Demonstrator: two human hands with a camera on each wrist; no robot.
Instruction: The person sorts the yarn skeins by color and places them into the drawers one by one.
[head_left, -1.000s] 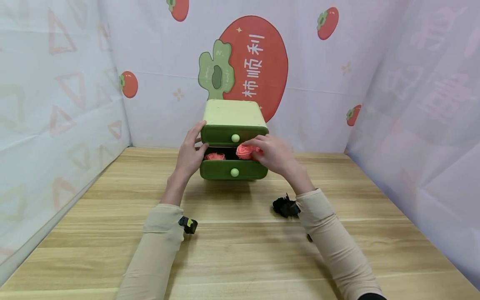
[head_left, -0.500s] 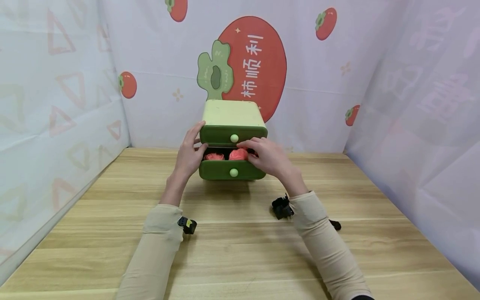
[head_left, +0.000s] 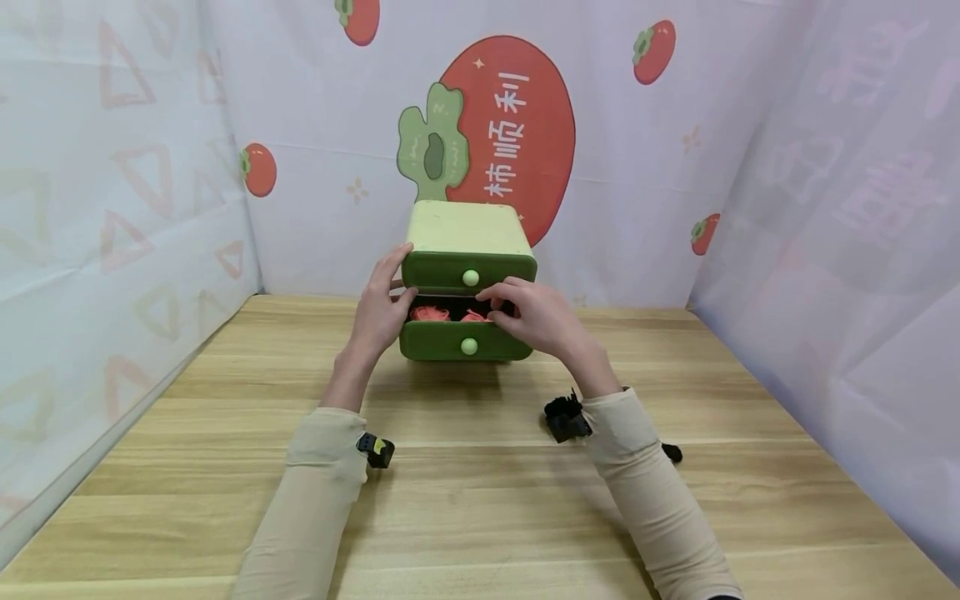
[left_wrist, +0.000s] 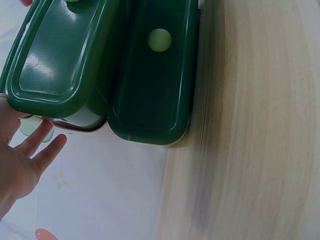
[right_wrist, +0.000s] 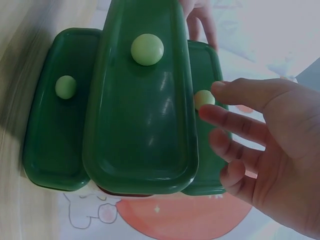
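Left hand [head_left: 378, 312] is kinda spread against the left side of the green cabinet [head_left: 468, 227], two pink yarn balls [head_left: 430, 313] sit in the pulled-out middle drawer [head_left: 432, 342], and the right hand [head_left: 542, 317] is over its right end, grip loosely curled, holding nothing.

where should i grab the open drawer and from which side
Likely best by its knob, straight from the front, pinched with the fingers. The knob is round and juts from the smooth front of the open drawer, about midway across. Nothing covers it, and the right hand is above it, to one side.
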